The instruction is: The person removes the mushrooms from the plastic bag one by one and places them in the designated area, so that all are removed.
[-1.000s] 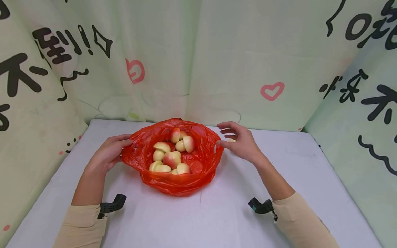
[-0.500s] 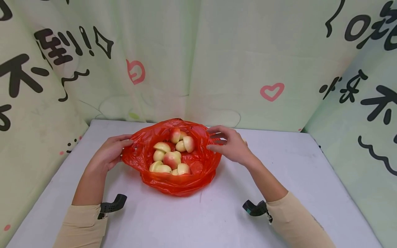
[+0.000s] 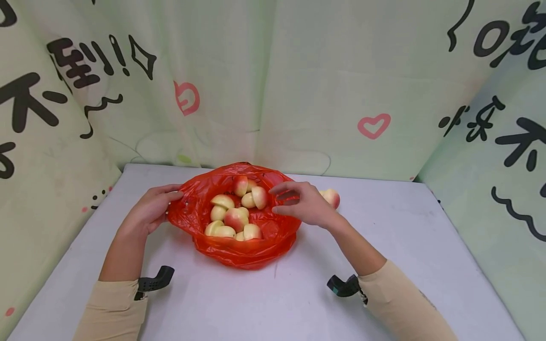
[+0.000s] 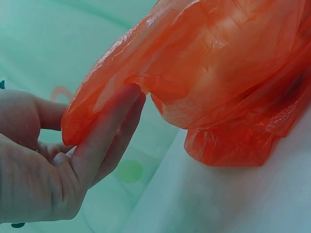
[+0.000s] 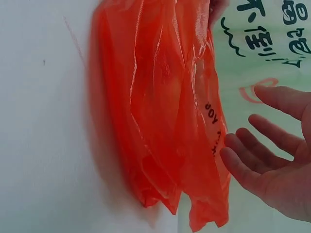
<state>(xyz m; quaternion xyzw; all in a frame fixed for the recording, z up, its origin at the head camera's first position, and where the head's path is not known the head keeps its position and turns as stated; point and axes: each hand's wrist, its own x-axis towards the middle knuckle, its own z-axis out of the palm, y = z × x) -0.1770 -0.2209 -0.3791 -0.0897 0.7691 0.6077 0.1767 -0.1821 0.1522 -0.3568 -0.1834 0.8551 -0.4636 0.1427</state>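
A red plastic bag (image 3: 247, 255) stands on the table with its mouth spread wide. Inside it lie several mushroom-shaped pieces (image 3: 236, 219), cream with pinkish-red caps. My left hand (image 3: 149, 208) pinches the bag's left rim between thumb and fingers; in the left wrist view the thin plastic (image 4: 204, 63) passes between them. Over the bag's right side hovers my right hand (image 3: 304, 203), fingers spread and slightly bent, holding nothing. The right wrist view has this hand (image 5: 277, 155) beside the bag's upper edge. Another mushroom-shaped piece (image 3: 332, 198) lies on the table behind the right hand, partly hidden by it.
The white table (image 3: 256, 308) runs back to a pale green curtain (image 3: 315, 94) with black writing and pink hearts. Similar curtain walls stand at left and right. A black wrist camera (image 3: 155, 282) is strapped at each sleeve cuff.
My right hand has moved left from the bag's right rim to over its opening, uncovering the loose mushroom-shaped piece on the table. The left hand and the bag have stayed nearly still.
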